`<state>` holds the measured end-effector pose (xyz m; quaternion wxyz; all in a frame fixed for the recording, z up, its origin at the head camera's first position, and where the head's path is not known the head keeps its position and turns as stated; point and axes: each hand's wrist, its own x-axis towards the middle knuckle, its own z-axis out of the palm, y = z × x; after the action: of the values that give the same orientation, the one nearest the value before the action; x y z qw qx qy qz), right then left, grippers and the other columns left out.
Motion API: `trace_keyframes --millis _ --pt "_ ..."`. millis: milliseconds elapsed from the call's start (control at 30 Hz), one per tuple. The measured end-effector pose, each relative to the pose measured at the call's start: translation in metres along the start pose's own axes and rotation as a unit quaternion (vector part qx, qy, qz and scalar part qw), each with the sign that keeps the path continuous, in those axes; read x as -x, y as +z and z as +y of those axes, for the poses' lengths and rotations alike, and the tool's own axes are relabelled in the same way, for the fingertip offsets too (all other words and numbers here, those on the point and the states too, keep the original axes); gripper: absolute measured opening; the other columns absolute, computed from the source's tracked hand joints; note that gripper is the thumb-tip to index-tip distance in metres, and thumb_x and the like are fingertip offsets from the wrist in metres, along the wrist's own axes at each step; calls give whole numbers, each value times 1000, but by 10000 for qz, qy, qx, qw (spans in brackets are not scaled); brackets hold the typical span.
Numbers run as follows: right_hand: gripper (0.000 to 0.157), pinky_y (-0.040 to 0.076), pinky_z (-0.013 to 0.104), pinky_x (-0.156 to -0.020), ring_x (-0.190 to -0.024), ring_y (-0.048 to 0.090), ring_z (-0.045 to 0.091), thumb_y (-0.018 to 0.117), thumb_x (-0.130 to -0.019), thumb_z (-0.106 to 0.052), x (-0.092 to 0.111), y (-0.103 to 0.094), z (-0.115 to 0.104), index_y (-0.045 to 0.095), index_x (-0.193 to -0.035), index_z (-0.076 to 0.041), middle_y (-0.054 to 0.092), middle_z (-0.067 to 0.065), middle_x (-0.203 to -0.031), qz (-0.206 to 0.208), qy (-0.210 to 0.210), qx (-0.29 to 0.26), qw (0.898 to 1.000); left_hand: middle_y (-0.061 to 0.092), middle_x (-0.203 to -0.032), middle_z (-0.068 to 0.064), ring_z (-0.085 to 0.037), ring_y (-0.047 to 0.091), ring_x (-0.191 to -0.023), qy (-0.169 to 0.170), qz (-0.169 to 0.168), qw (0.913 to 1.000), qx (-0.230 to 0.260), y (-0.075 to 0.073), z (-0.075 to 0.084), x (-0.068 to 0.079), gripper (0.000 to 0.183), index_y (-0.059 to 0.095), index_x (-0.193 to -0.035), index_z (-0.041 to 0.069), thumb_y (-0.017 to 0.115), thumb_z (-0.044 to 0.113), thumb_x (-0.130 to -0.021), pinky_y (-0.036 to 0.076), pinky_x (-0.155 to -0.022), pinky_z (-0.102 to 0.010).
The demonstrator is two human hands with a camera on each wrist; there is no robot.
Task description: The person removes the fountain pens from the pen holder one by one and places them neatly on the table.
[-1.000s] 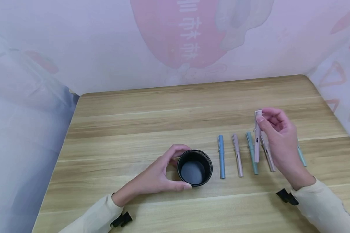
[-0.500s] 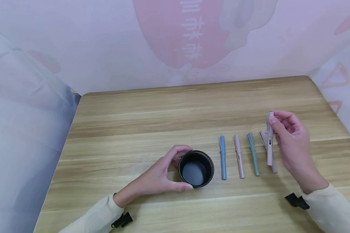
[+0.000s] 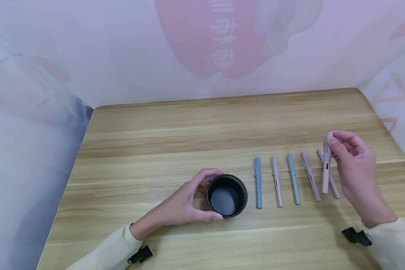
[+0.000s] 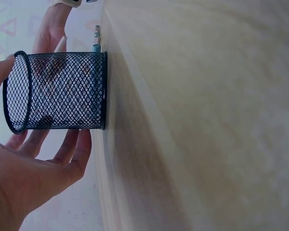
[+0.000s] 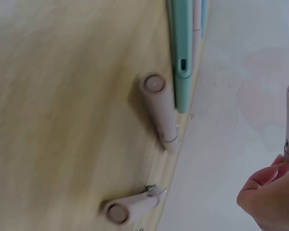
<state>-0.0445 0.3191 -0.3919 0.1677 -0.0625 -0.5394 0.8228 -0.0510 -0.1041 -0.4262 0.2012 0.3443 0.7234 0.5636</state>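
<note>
My left hand (image 3: 189,202) grips a black mesh pen holder (image 4: 67,91), thumb at its rim and fingers around its side. The holder stands upright on the table, and no pen shows inside. My right hand (image 3: 356,161) pinches a pale pink capped pen (image 3: 326,165) near its clip end, nearly upright and raised above the row. Behind this pen lies another pale pink pen (image 3: 334,185), partly hidden. Left of it are a mauve pen (image 3: 310,176), a teal pen (image 3: 293,179), a lilac pen (image 3: 276,182) and a blue pen (image 3: 258,182) beside the holder.
The wood-grain table (image 3: 175,138) ends at a pale printed curtain (image 3: 121,48) at the back. Similar cloth hangs at both sides. Black clips (image 3: 141,255) sit at both sleeve cuffs.
My right hand has moved right with the pink pen, from over the teal pen, past the mauve pen, to over the pink pen farther right. My left hand stays on the holder.
</note>
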Motion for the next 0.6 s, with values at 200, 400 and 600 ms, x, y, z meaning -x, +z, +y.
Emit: trace_keyframes --millis 200,400,600 --pt "19 57 17 -71 -83 67 11 69 -102 10 -2 -11 0 75 -117 1 76 6 -103 133 90 391 9991 58 -154 3 -28 63 -133 0 19 10000 -19 0 -1 1 94 44 -160 18 98 27 -84 51 -109 -40" --pt "17 56 16 -68 -80 68 10 71 -101 10 -6 -23 -2 77 -115 1 77 5 -99 366 77 531 9979 57 -155 4 -28 61 -134 -31 1 10000 -16 1 -1 0 93 44 -160 20 98 27 -85 51 -110 -41" --pt "14 57 16 -68 -79 69 9 75 -100 6 -10 -32 -3 78 -113 1 78 4 -100 436 134 594 9972 58 -154 4 -28 63 -131 -100 24 9999 -5 1 0 1 93 44 -160 23 98 27 -84 51 -110 -40"
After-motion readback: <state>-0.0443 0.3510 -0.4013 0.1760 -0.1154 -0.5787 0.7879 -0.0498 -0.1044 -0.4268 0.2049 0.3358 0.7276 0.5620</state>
